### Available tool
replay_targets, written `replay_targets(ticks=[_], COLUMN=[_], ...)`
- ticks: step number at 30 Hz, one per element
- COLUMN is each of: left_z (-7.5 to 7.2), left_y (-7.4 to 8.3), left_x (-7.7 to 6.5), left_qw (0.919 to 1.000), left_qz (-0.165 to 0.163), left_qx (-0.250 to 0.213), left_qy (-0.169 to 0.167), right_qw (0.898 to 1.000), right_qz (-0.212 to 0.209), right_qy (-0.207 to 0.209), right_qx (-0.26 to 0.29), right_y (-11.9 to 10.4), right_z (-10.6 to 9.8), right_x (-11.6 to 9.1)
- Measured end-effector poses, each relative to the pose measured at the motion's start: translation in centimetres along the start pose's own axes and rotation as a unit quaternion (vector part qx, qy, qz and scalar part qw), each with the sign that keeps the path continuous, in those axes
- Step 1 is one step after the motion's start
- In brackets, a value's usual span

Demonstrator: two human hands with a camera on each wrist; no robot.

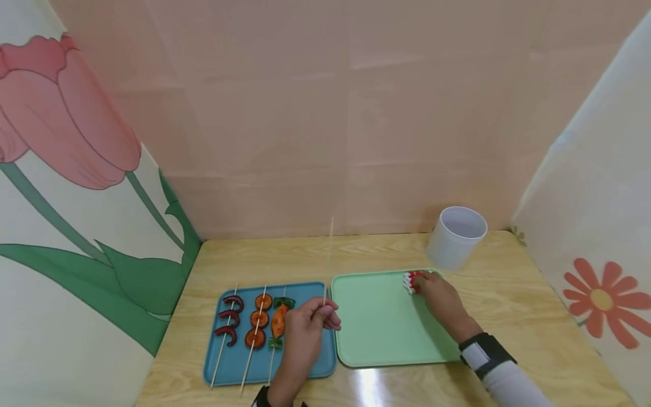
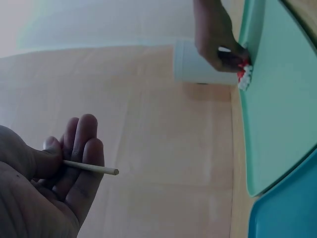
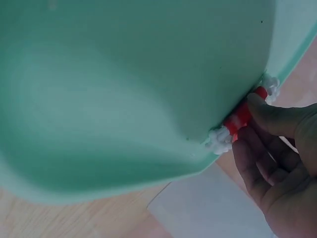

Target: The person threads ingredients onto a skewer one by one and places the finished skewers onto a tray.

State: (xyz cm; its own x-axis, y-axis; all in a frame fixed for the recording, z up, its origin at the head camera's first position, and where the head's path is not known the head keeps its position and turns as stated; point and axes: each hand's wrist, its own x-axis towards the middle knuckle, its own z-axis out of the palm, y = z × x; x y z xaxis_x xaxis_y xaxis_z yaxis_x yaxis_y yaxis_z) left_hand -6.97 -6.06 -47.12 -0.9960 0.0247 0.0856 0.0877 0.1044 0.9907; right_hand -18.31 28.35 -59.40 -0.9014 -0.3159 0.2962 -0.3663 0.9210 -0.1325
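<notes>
My left hand [image 1: 305, 333] is raised over the right part of the blue tray [image 1: 231, 364]. Thumb and fingers pinch a thin wooden skewer [image 2: 101, 169], which stands nearly upright in the head view. At the back right corner of the green tray [image 1: 376, 330], my right hand [image 1: 441, 299] pinches a red piece with white ruffled ends [image 3: 238, 119]. That piece lies along the tray's rim in the right wrist view. More white bumps [image 1: 408, 284] show beside my right fingertips, and the fingers hide part of the red.
The blue tray bears a skewer of dark red curled pieces [image 1: 229, 317], one of orange-brown round slices [image 1: 259, 319], and one with an orange piece and green bits [image 1: 278, 321]. A white cup [image 1: 452, 243] stands behind the green tray's right corner, near the back wall [image 1: 305, 124].
</notes>
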Motion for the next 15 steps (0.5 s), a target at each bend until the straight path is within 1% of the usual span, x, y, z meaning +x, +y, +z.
replay_targets(ticks=[3, 7, 10, 15], left_z=[0.05, 0.14, 0.15, 0.07], left_y=[-0.04, -0.04, -0.02, -0.03], left_x=[-0.02, -0.10, -0.15, -0.08], left_qw=[1.0000, 0.9999, 0.9999, 0.9998], left_qz=[-0.001, -0.009, -0.015, -0.016], left_qx=[-0.001, 0.000, 0.000, 0.002], left_qy=[-0.002, -0.006, -0.008, -0.008], right_qw=[1.000, 0.999, 0.998, 0.997], right_qz=[-0.007, -0.011, -0.019, -0.043], right_qy=[0.002, -0.007, -0.007, 0.002], right_qx=[-0.022, -0.044, -0.051, -0.068], right_y=[0.39, 0.61, 0.38, -0.14], right_z=[0.16, 0.16, -0.06, -0.38], right_x=[0.10, 0.11, -0.09, -0.50])
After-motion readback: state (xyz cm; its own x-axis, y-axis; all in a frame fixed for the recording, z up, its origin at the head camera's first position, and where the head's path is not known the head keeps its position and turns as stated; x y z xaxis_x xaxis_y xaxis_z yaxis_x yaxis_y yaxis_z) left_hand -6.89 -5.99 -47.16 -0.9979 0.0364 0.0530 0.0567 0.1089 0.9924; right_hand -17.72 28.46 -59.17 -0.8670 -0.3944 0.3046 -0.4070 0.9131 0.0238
